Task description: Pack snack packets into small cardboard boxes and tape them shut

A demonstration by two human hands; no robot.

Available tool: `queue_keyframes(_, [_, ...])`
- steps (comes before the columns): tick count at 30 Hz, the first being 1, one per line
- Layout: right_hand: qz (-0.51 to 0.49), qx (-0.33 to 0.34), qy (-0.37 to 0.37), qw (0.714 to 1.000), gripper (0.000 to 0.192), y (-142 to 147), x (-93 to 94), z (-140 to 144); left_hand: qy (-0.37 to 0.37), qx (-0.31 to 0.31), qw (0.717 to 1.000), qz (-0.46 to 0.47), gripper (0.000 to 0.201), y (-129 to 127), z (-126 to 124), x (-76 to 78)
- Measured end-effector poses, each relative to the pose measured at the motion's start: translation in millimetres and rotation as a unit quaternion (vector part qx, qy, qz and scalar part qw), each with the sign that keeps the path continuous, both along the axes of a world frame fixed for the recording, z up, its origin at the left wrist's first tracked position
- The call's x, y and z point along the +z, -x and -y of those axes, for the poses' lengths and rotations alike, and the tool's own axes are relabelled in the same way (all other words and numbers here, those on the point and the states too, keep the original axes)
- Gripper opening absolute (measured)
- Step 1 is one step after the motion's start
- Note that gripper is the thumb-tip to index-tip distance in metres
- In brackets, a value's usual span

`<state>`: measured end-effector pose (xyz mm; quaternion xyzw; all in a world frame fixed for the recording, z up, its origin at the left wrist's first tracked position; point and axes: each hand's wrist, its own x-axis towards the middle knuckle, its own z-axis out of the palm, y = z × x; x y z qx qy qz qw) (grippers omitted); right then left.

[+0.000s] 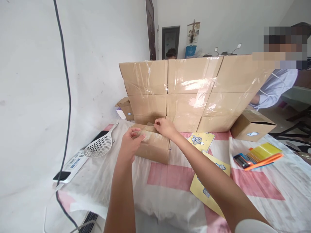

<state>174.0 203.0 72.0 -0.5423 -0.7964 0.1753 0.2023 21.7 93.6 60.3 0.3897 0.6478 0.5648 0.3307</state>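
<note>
Small cardboard box (153, 146) sits on the cloth-covered table (170, 181), just in front of the taped carton stack (191, 90). Your left hand (130, 144) pinches clear tape at the box's near top edge, likely to keep it taut; your right hand (165, 126) presses fingertips on the far top, seemingly steadying it. White strainer (102, 144) lies left, yellow sheets (201, 140) right. A co-worker's sleeve (274, 87) shows behind the stack.
</note>
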Motion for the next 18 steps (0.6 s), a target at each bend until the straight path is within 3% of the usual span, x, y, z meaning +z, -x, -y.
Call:
queue_keyframes(3, [-0.002,0.000,0.004,1.000,0.019,0,0.7,2,-0.002,0.000,1.000,-0.006,0.040,-1,0,-1.5])
queue_keyframes(10, [0.012,-0.014,-0.003,1.000,0.020,2,1.6,7,0.039,0.057,0.986,-0.154,0.031,2,-1,-22.5])
queue_keyframes(15, [0.031,-0.014,-0.011,0.999,0.021,4,0.6,6,0.074,0.089,0.963,-0.244,0.028,-10,3,-10.6])
queue_keyframes(18, [0.041,-0.010,-0.013,0.999,0.022,4,0.9,5,0.091,0.076,0.954,-0.275,0.027,-14,4,-3.4])
